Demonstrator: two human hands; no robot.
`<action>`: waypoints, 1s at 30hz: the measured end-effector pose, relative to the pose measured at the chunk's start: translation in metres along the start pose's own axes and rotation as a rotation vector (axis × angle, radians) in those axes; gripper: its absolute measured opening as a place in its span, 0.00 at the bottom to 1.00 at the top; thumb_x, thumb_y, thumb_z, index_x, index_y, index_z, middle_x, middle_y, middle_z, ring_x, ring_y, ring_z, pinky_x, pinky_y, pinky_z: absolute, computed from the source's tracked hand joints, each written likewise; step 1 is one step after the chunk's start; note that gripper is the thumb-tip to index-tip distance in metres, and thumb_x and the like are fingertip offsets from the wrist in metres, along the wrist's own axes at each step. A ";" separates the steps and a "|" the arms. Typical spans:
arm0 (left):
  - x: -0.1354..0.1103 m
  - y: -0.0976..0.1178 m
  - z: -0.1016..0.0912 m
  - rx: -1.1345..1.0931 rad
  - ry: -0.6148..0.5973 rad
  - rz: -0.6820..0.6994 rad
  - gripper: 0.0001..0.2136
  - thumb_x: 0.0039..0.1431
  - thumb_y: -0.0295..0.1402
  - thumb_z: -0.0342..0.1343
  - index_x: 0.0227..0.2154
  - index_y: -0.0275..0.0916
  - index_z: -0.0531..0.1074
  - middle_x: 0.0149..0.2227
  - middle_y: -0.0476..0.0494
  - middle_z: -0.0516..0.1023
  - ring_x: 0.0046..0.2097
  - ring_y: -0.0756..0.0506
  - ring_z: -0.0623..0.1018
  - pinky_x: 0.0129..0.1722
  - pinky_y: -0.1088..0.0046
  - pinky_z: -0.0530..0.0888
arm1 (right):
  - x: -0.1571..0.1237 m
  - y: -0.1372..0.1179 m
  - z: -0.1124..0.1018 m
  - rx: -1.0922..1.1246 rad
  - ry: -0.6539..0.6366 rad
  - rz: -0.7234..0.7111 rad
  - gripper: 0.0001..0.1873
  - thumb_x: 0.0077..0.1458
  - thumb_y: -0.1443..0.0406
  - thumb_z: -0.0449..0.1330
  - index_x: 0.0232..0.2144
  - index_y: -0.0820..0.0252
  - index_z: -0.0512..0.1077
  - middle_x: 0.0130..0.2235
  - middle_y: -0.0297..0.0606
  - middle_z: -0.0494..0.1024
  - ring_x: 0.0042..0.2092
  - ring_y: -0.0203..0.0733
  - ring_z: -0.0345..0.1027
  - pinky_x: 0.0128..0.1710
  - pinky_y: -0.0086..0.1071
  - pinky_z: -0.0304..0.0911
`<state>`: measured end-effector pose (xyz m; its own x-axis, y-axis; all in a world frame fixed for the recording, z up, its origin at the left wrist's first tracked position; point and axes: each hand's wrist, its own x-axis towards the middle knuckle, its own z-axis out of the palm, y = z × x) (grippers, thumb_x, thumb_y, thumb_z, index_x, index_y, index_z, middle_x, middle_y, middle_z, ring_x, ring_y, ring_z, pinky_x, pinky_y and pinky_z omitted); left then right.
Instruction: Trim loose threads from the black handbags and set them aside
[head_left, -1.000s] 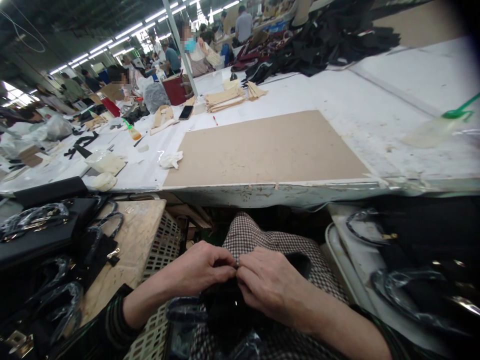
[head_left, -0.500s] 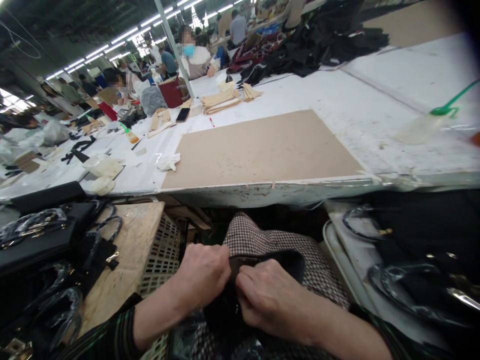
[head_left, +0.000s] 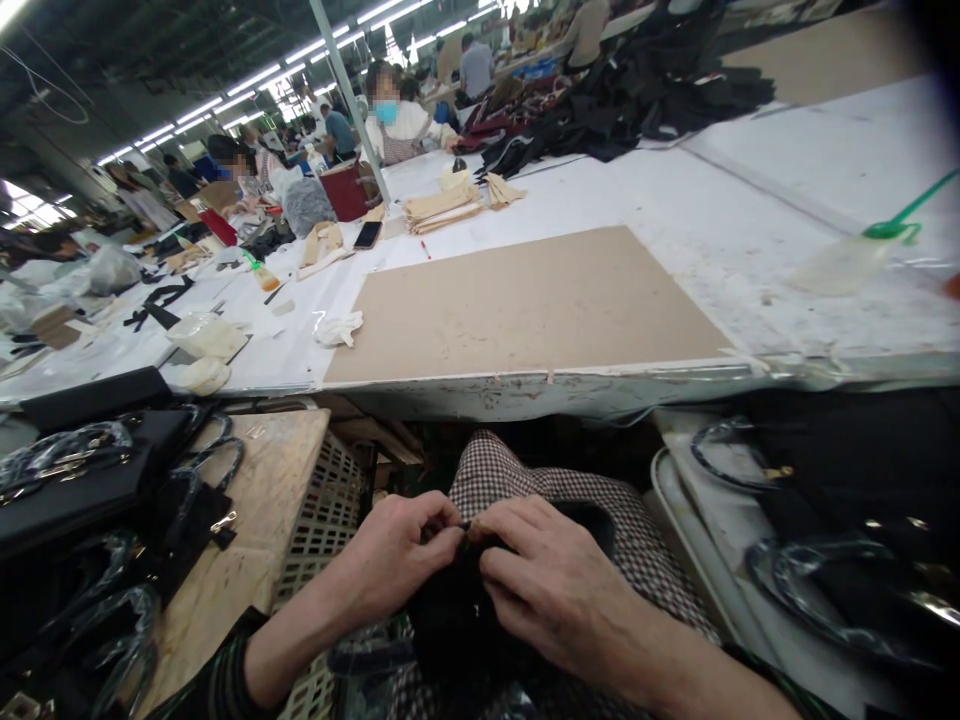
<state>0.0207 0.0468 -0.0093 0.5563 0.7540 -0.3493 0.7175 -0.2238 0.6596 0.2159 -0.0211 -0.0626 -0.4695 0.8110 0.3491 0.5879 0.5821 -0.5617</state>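
On my lap, over checked cloth (head_left: 487, 470), lies a black bag (head_left: 450, 620) with a dark rounded handle or edge showing past my right hand. My left hand (head_left: 405, 550) pinches the bag's upper edge between thumb and forefinger. Close against it, my right hand (head_left: 540, 570) grips the same edge, its fingertips nearly meeting the left ones. The back of the right hand covers much of the bag. What exactly lies between the fingertips is too small to make out.
Black bags with plastic-wrapped handles (head_left: 90, 450) lie on a board at left, above a plastic crate (head_left: 322, 510). More black bags (head_left: 847, 500) lie at right. Ahead, a white table (head_left: 750, 230) holds a brown board (head_left: 525, 300) and a glue bottle (head_left: 847, 260). Co-workers sit beyond.
Both hands have rolled from closed grips to fingertip pinches at the bag's edge. They have drawn closer together, and the right fingers now reach up over the edge.
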 end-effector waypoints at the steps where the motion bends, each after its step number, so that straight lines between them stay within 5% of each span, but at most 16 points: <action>1: -0.001 -0.001 0.000 -0.014 0.003 -0.009 0.06 0.60 0.32 0.52 0.30 0.38 0.73 0.24 0.56 0.71 0.27 0.54 0.67 0.28 0.79 0.60 | 0.000 0.000 0.001 0.003 -0.006 -0.005 0.04 0.59 0.71 0.57 0.32 0.58 0.68 0.41 0.35 0.74 0.45 0.43 0.62 0.46 0.40 0.55; 9: -0.003 -0.003 0.001 -0.029 0.033 -0.027 0.07 0.62 0.32 0.50 0.30 0.38 0.71 0.23 0.56 0.70 0.27 0.54 0.66 0.27 0.79 0.59 | 0.001 0.004 -0.009 -0.121 -0.107 0.084 0.00 0.61 0.67 0.57 0.37 0.57 0.68 0.36 0.34 0.74 0.39 0.44 0.61 0.47 0.44 0.54; 17: -0.001 -0.007 0.003 0.065 0.051 0.013 0.08 0.64 0.32 0.49 0.30 0.39 0.71 0.24 0.55 0.70 0.26 0.53 0.68 0.28 0.78 0.59 | 0.001 0.008 -0.018 -0.174 -0.065 0.104 0.12 0.63 0.57 0.59 0.29 0.57 0.69 0.31 0.33 0.74 0.40 0.45 0.62 0.56 0.48 0.47; 30: 0.000 -0.009 0.005 0.208 0.082 0.028 0.10 0.65 0.34 0.47 0.31 0.40 0.71 0.24 0.52 0.73 0.27 0.50 0.71 0.28 0.76 0.59 | 0.003 0.015 -0.025 -0.300 -0.109 0.289 0.13 0.59 0.56 0.62 0.27 0.59 0.73 0.26 0.37 0.76 0.32 0.45 0.65 0.48 0.45 0.51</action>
<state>0.0163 0.0462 -0.0185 0.5473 0.7916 -0.2718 0.7781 -0.3617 0.5135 0.2393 -0.0089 -0.0514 -0.3146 0.9418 0.1190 0.8634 0.3359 -0.3763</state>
